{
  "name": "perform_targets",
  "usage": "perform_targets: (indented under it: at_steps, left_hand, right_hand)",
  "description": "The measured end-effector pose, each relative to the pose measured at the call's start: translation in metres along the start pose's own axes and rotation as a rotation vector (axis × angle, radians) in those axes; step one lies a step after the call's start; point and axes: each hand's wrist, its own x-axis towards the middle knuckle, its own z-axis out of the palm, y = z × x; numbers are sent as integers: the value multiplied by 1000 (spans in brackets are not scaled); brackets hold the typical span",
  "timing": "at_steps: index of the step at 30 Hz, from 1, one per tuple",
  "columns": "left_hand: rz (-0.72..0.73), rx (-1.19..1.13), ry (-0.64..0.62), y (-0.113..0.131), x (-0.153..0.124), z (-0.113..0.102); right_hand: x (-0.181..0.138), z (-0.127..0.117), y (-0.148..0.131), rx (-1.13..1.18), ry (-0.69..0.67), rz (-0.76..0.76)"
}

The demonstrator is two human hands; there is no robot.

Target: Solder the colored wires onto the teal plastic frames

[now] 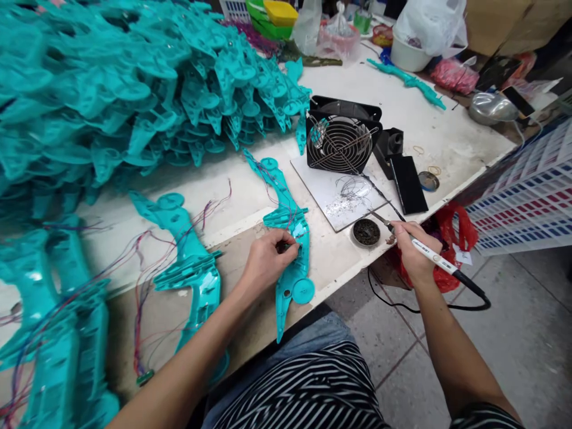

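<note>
My left hand (268, 259) pinches a small dark part against a long teal plastic shell (290, 238) that lies on the table with thin coloured wires running along it. My right hand (413, 250) is closed round a white soldering iron (429, 253). The iron's metal tip points left, just above a small round tin of tip cleaner (366, 232). A black cable runs from the iron's rear down toward the floor. A second wired teal shell (187, 250) rests to the left of my left hand.
A large heap of teal shells (111, 89) fills the back left. A black fan (342, 140) stands behind a white tile (339, 196) with solder wire. More wired shells (53, 333) lie at the near left. A white crate (527, 190) stands at the right; bags and bowls sit at the back.
</note>
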Motion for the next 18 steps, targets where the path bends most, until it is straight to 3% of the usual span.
perform_targets:
  at_steps: [11,18]
  left_hand:
    - [-130,-174,-12,2,0,-6]
    - [-100,-121,229,4,-5,-19]
  right_hand:
    - [5,-7,5,72,-105,150]
    - [10,-5,12,180,-65,262]
